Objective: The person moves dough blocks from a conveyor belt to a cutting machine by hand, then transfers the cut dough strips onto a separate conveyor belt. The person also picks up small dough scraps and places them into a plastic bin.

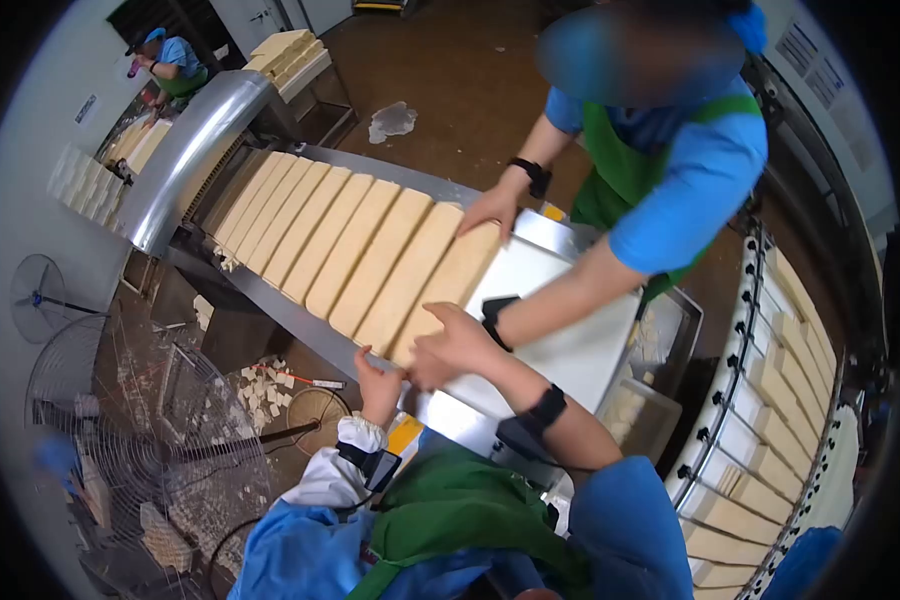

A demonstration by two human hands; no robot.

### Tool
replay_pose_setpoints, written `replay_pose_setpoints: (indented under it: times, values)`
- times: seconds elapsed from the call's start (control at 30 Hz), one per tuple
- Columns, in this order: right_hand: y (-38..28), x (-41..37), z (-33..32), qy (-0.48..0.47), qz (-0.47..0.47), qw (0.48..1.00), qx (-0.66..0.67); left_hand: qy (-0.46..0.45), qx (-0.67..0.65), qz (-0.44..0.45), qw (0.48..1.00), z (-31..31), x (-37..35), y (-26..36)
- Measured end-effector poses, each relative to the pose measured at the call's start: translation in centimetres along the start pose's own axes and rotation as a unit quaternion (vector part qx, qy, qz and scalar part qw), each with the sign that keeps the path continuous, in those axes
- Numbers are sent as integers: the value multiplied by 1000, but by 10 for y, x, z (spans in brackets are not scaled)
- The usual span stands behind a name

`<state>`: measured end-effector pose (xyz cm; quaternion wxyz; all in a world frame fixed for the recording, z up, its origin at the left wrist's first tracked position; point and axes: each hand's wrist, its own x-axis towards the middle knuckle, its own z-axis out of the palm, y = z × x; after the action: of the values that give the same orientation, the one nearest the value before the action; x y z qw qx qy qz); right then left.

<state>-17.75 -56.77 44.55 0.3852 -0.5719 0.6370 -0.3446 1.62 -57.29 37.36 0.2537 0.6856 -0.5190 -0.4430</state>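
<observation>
glossy metal hood (198, 150), matt pale slabs (368, 248), smooth white board (560, 320), green cloth apron (460, 505)

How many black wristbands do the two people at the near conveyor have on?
4: the co-worker's right wristband, the co-worker's left wristband, the wearer's left wristband and the wearer's right wristband. Others may be hidden under sleeves.

No legible text, brands or numbers. Two printed sheets (798, 48) on the far right wall: dark lines show, too small to read. Small sign (86, 108) on the left wall, unreadable. Yellow label (404, 436) on the conveyor's near edge (458, 418): wording unclear.
</observation>
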Motion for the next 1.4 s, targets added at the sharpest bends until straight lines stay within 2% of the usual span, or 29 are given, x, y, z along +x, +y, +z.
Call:
replay_pose_setpoints:
  times: [0.03, 0.07, 0.17, 0.2, 0.3, 0.33, 0.43, 0.47, 0.57, 0.63, 0.77, 0.87, 0.93, 1.07, 1.1, 1.13, 1.17, 1.23, 1.27, 1.3, 1.33, 1.37, 1.4]
  values:
    - [11, 34, 12, 26, -14, 999, -27, -12, 9, -28, 999, -1, 16, -8]
    - [10, 64, 12, 28, 18, 997, -71, -39, -36, -52, 997, -2, 29, -15]
    - [34, 137, 16, 70, 105, 966, -227, -81, -58, -32, 995, -5, 51, -22]
    - [50, 156, 19, 90, 134, 946, -280, -110, -51, -65, 991, -17, 48, 0]
    - [83, 185, 14, 112, 145, 930, -320, -95, 10, 56, 994, -18, 60, -17]
    - [89, 187, 16, 118, 151, 924, -332, -114, 40, 27, 992, -23, 61, -15]
    - [92, 182, 22, 95, 186, 914, -346, -142, 123, 56, 981, -30, 64, -8]
    - [97, 183, 24, 127, 166, 902, -377, -174, 137, 30, 975, -34, 62, -2]
    - [82, 201, 9, 154, 196, 862, -442, -198, 169, 11, 966, -26, 62, -1]
    - [65, 219, -8, 87, 245, 861, -437, -201, 169, 16, 965, -22, 66, 1]
    - [48, 223, -18, 64, 270, 864, -420, -232, 171, -9, 957, -28, 65, 26]
    - [60, 187, -34, 62, 262, 875, -403, -224, 190, 12, 956, -17, 63, 19]
    - [84, 150, -57, 57, 262, 875, -402, -256, 217, 58, 940, -10, 55, 20]
    - [138, 37, -99, 137, 381, 817, -410, -310, 234, 168, 906, 3, 38, 31]
    - [136, 6, -104, 176, 398, 843, -317, -323, 245, 196, 893, 8, 31, 30]
    - [124, -18, -107, 173, 425, 845, -273, -305, 256, 225, 889, 21, 29, 21]
    - [114, -45, -105, 175, 458, 842, -224, -293, 292, 217, 885, 31, 28, 11]
    - [112, -89, -96, 175, 308, 923, -152, -286, 366, 223, 857, 32, 27, 23]
    - [153, -103, -92, 92, 216, 957, -170, -290, 328, 252, 863, 42, 36, 8]
    - [126, -109, -86, 107, 191, 951, -219, -305, 286, 280, 864, 47, 46, 2]
    - [116, -116, -74, 47, 229, 914, -330, -304, 305, 268, 862, 53, 49, -4]
    - [131, -125, -58, 143, 194, 901, -360, -300, 300, 279, 861, 55, 47, 1]
    - [146, -126, -45, 195, 211, 880, -379, -269, 312, 307, 858, 55, 41, 14]
